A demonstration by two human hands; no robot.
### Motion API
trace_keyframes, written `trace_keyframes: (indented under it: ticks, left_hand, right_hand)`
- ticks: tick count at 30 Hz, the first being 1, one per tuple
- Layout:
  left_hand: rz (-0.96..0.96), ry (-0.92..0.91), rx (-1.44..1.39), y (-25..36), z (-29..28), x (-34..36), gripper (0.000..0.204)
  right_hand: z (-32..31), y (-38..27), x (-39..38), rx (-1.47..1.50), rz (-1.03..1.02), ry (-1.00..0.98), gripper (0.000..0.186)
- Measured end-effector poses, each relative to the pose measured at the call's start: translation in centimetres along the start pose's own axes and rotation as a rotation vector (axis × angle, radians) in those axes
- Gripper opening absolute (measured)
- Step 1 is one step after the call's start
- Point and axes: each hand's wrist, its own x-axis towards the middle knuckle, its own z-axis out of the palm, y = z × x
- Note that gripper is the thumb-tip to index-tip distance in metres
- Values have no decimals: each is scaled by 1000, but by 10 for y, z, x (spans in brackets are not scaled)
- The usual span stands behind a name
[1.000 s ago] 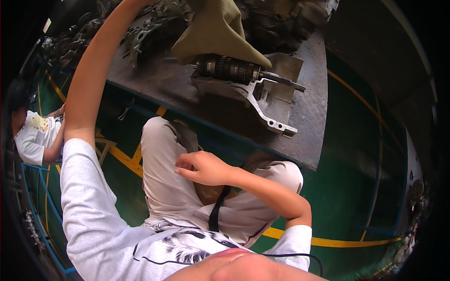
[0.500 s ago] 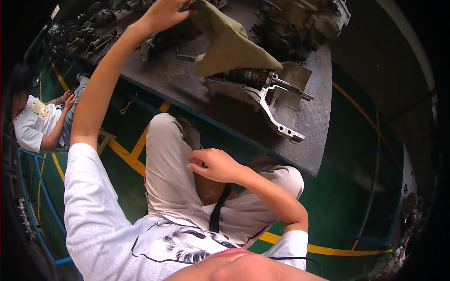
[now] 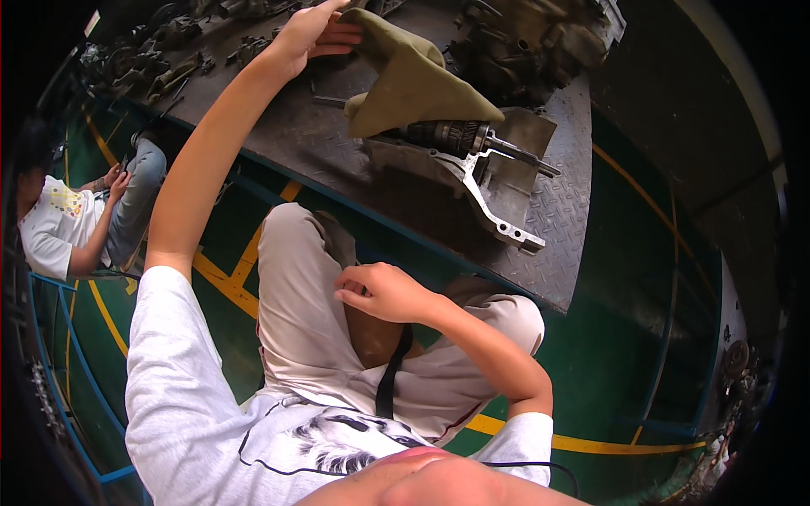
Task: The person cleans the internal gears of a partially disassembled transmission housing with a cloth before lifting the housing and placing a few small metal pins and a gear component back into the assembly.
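My left hand [image 3: 318, 38] reaches to the upper left corner of an olive-green cloth [image 3: 405, 84], its fingers extended at the fabric's edge. The cloth lies draped over part of a gear cluster on a shaft [image 3: 451, 137], whose splined end sticks out to the right. The shaft assembly rests on an aluminium housing [image 3: 481, 198] with a pale flanged edge and bolt holes, on a steel checker-plate table [image 3: 557, 253]. My right hand [image 3: 380, 293] hovers over my lap beside my left thigh, fingers loosely bent, with nothing visible in it.
Large grimy metal castings [image 3: 544, 42] stand at the back of the table, with smaller parts [image 3: 164, 63] piled at the back left. A person in a white T-shirt [image 3: 63, 228] sits at the left beside blue railings [image 3: 67, 320]. Yellow lines cross the green floor.
The cloth has come down further over the gears. My left hand has moved into fuller view, its fingers stretched out at the cloth's corner. My right hand stays over my lap.
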Motion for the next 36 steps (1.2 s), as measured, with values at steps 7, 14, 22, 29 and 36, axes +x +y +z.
trace_keyframes:
  ticks: [7,14,22,29,36]
  left_hand:
    - [-24,-111,-166,5,25,32,25]
    - [535,-125,54,86,99,-5,25]
    - [375,-132,-280,72,56,-10,40]
    - [-240,11,81,-77,-25,-19,39]
    - [-64,-119,-488,-94,3,-35,33]
  right_hand:
    - [5,3,3,4,21,-29,23]
    - [5,6,10,-15,75,-73,25]
    - [2,8,5,-73,93,-85,25]
    - [8,10,5,-181,70,-155,24]
    - [14,16,3,-179,73,-139,26]
